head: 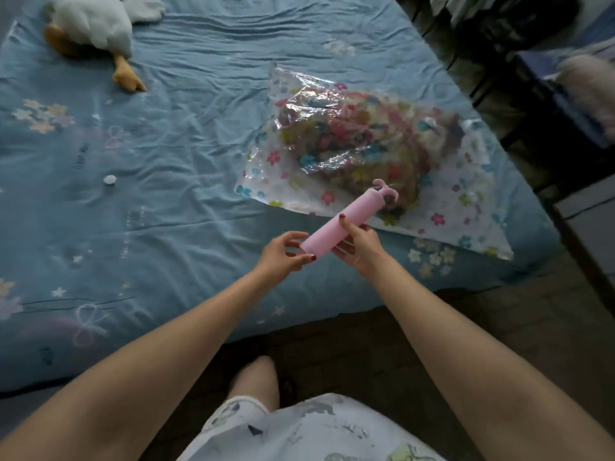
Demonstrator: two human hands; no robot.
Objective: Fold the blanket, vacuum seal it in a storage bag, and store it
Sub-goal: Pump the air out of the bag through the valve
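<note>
Pump: a pink cylindrical plastic hand pump [336, 227] is held over the blue floral bed sheet [166, 144].
Right hand [357, 246]: the barrel is gripped by curled fingers.
Left hand [283, 254]: fingers spread, touching the barrel's near end.
Bag: the clear flower-printed storage bag [442, 207], holding the multicoloured folded blanket [352, 144], lies on the bed just beyond the pump.

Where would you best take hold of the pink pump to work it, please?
Probably grip the pump round its smooth barrel, from the side, as the right hand does now. The left hand sits at its near end. The T-handle at the far end, over the bag, suits the other hand.
</note>
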